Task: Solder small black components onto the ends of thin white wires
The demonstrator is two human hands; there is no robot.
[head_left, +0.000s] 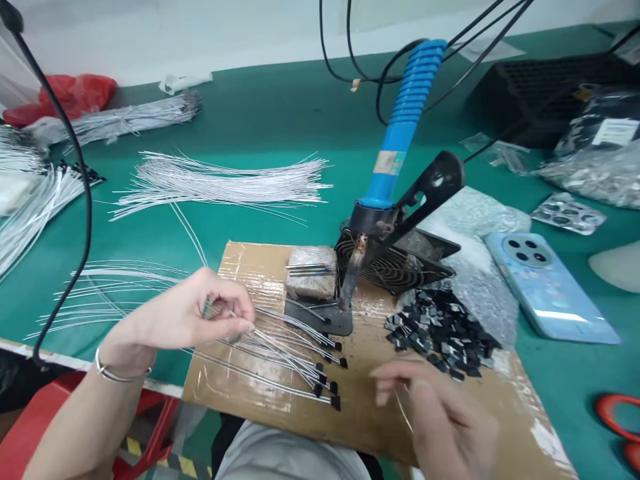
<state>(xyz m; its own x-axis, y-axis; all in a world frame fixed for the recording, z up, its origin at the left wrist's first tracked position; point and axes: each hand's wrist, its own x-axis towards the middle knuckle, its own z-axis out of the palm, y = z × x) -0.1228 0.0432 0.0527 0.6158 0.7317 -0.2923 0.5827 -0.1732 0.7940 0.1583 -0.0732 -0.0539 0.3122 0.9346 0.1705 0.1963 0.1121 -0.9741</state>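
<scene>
A: Right hand [445, 420]?
B: Nearest, blurred; fingers curled, grip cannot be told.
A: Left hand [200, 313]?
B: Fingers pinched together on white wires [285, 350] with black end caps, fanned across the cardboard [240, 383].
A: Beyond?
B: Black parts [443, 327] right; blue iron [400, 133] in its stand; loose wire bundle [220, 183] on the worktop [280, 113].

Left hand [200, 313] pinches white wires [280, 347] on cardboard [240, 380]; right hand [445, 420] hovers beside.

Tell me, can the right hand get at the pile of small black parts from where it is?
Probably yes: the right hand hovers just short of the black parts on the cardboard, with nothing between them.
</scene>
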